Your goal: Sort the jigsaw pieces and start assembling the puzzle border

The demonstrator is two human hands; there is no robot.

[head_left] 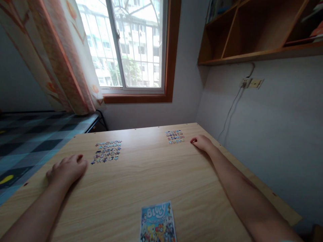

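Two patches of small multicoloured jigsaw pieces, laid out in rough squares on a pale wood-grain tabletop. The larger patch sits toward the far left of the table; the smaller patch sits toward the far right, near the back edge. The two are well apart, with bare table between them. Pieces appear spread in a single layer rather than heaped, though they are too small in this view to say whether any are joined.

Left hand: resting palm down on the table, fingers loosely curled, holding nothing. It lies just beside the near left corner of the larger patch, not touching it.

Right hand: palm down at the end of an outstretched forearm, fingers relaxed, grasping nothing. Its fingertips lie just beside the right edge of the smaller patch, close enough that contact cannot be ruled out.

Small blue printed card or booklet with cartoon figures and the word "Bluey": flat at the near edge of the table, between the two forearms, upright to the viewer, plausibly placed there to be read as a reference picture.

Surroundings: a wood-framed window with a metal grille behind the table, a patterned orange and cream curtain drawn to the left, an open wooden wall shelf at upper right, a wall socket with a hanging cable beneath it, and a blue checked bed cover to the left of the table.
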